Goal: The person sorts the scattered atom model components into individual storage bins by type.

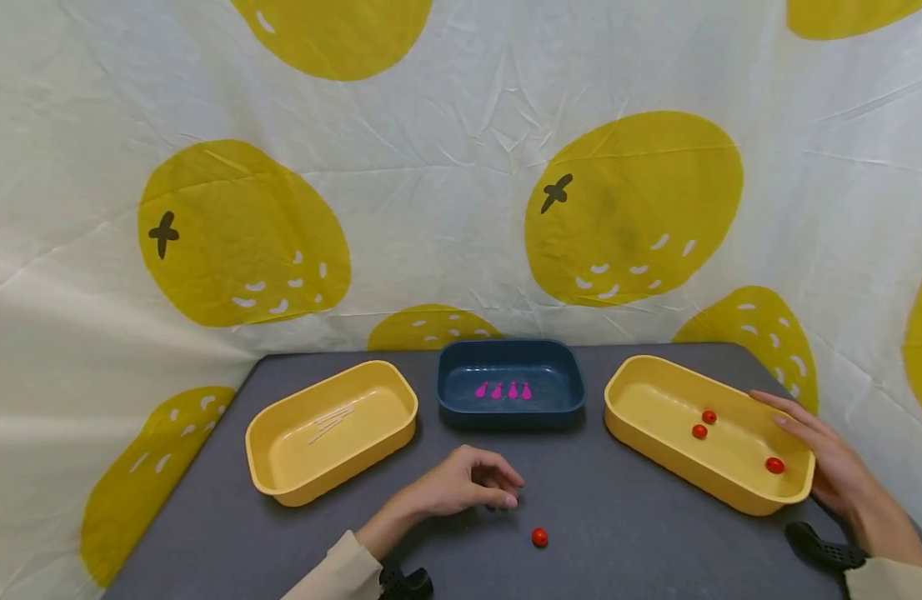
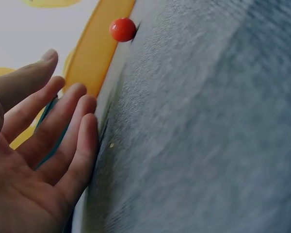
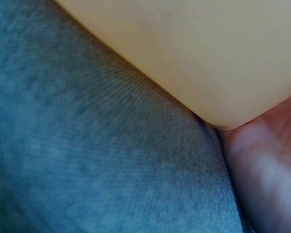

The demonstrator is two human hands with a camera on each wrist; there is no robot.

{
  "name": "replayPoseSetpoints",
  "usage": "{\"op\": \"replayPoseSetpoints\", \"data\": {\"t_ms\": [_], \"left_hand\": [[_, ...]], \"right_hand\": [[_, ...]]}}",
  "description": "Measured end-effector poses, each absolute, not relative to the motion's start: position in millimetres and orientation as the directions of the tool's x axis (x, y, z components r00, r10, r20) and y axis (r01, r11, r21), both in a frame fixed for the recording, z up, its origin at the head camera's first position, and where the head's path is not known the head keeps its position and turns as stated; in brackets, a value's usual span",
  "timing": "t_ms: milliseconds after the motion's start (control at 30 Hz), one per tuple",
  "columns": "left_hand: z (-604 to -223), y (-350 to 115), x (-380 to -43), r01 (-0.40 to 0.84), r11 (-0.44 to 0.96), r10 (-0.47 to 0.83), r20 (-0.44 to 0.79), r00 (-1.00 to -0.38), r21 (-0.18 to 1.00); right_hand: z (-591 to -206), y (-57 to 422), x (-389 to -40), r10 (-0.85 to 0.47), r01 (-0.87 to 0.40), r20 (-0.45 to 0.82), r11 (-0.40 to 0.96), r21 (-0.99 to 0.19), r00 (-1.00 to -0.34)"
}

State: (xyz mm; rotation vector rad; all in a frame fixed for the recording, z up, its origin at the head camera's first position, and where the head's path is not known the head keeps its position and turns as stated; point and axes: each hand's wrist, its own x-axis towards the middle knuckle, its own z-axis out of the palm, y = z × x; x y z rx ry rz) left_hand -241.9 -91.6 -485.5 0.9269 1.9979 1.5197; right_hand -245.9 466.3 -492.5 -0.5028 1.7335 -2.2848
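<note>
My left hand (image 1: pixel 468 482) hovers low over the table, fingers loosely bent and holding nothing. In the left wrist view its palm and spread fingers show with nothing between them. Just in front of it, to the right, a shiny red bead (image 1: pixel 539 537) lies on the table; the left wrist view shows this red ball too. My right hand (image 1: pixel 836 462) rests against the outer right end of a yellow tray (image 1: pixel 678 475), fingers fairly straight along its rim. Inside this tray lie several red beads (image 1: pixel 774 465). The right wrist view shows the palm touching the tray's wall.
A dark blue tray (image 1: pixel 509 419) at the back centre holds several pink pawn-shaped pieces (image 1: pixel 513 390) in a row. Another yellow tray (image 1: pixel 341 479) at left holds several thin pale sticks (image 1: pixel 329 423). Behind the grey table (image 1: pixel 618 550) hangs a lemon-patterned cloth (image 1: pixel 446 233).
</note>
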Motion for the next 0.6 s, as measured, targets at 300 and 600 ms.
{"op": "replayPoseSetpoints", "data": {"t_ms": [300,600], "left_hand": [[-485.5,-100.1,-242.7,0.244,0.191,0.801,-0.007,-0.599,0.951],[-485.8,-90.7,-237.5,0.344,0.240,0.814,0.005,-0.581,0.908]], "right_hand": [[-493.4,465.0,-249.8,-0.405,-0.036,0.146,-0.267,-0.963,-0.903],[-495.6,468.7,-247.3,-0.433,-0.022,0.152,-0.292,-0.956,-0.888]]}}
